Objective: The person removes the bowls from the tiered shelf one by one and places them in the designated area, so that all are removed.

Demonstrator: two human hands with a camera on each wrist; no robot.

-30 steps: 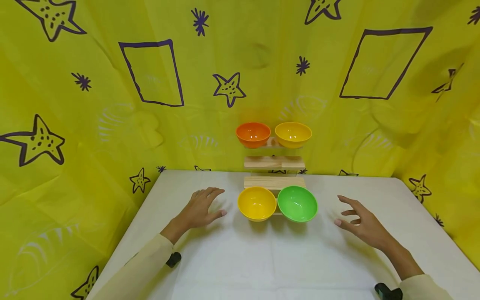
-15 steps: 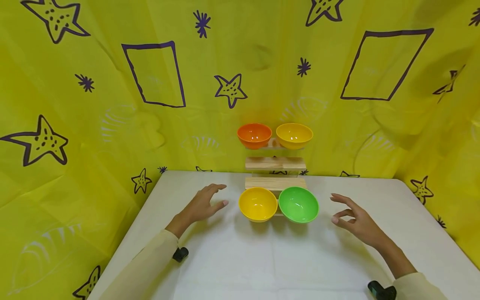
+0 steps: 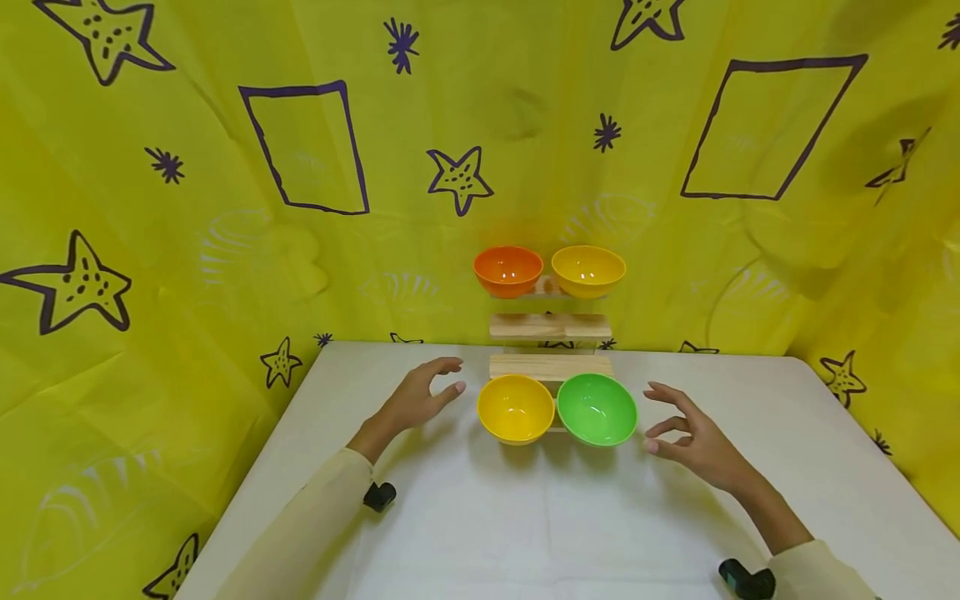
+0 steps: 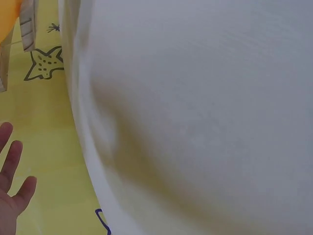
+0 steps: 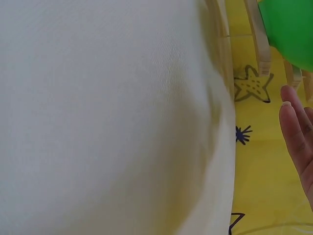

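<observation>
A stepped wooden rack (image 3: pixel 551 325) bears two bowls at the top, an orange bowl (image 3: pixel 508 272) and a yellow bowl (image 3: pixel 588 271). Down at its front sit another yellow bowl (image 3: pixel 516 409) on the left and a green bowl (image 3: pixel 597 409) on the right. Just left of the lower yellow bowl, my left hand (image 3: pixel 416 398) hovers with thumb and fingers spread apart, touching nothing. My right hand (image 3: pixel 697 442) is held to the right of the green bowl, fingers slightly bent and apart from it. In the right wrist view the green bowl (image 5: pixel 291 32) shows beyond the fingertips.
A white-covered table (image 3: pixel 525 525) lies under the rack. Close behind it hangs a yellow sheet (image 3: pixel 390 242) with dark stars and frames, which also runs along both sides. Each forearm carries a small black wrist camera (image 3: pixel 380 497).
Both hands have moved inward toward the lower bowls, the left to the right and slightly up, the right to the left. The bowls and rack have stayed in place.
</observation>
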